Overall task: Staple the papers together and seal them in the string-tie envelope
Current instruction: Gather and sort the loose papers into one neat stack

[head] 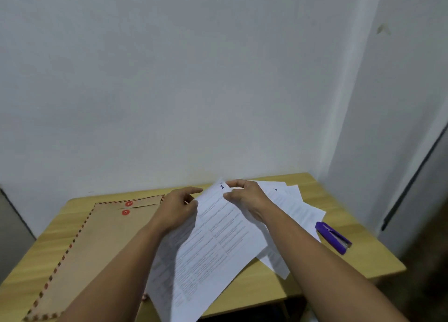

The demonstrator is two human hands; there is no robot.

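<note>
Both hands, left hand (180,206) and right hand (244,196), pinch the top sheet (218,234); we should square every page's corner before reaching for the stapler (334,237).

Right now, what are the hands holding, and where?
Both hands, left hand and right hand, hold the printed sheet marked 1 at its far top edge, one on each corner.

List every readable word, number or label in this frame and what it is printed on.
"1": at the top corner of the sheet held by both hands.
A small mark at the top of the loose sheets: too blurred to read.
Body text on all sheets: too small to read.
Envelope and stapler: no readable text.
</note>
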